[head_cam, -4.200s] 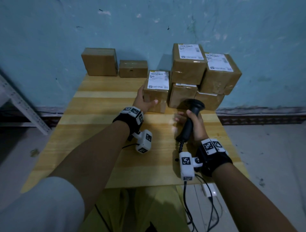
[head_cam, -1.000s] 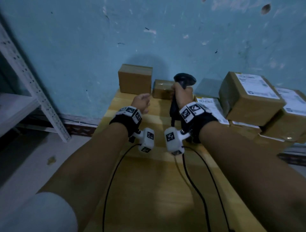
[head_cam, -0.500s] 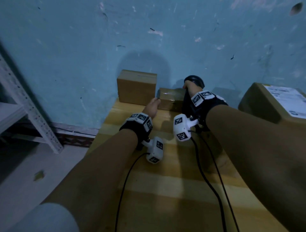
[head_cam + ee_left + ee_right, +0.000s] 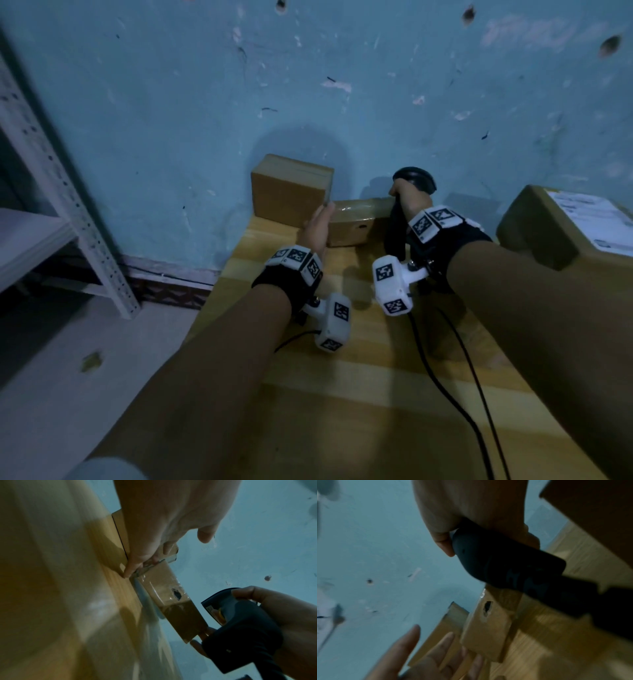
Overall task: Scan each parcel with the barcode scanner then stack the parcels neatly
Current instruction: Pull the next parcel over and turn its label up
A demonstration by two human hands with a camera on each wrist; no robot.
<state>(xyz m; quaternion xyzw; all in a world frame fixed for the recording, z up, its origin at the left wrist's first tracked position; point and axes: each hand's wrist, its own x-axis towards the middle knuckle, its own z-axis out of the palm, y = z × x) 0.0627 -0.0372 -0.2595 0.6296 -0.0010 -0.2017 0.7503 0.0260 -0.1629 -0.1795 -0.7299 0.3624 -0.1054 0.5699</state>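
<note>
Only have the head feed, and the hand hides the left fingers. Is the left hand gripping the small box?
Observer: No. In the left wrist view the left hand's fingertips only touch the small box at its taped end.
Operator: Fingers curled?
Observer: No. The right wrist view shows them straight and spread.
Operator: Right hand clear of the box?
Observer: The right hand's fingers wrap the scanner right beside the box's other end. I cannot tell if they touch it.

Left hand [image 4: 317, 230]: arm extended forward, fingers straight, holding nothing. Right hand [image 4: 409, 202]: arm extended, fingers curled in a fist-like grip.
</note>
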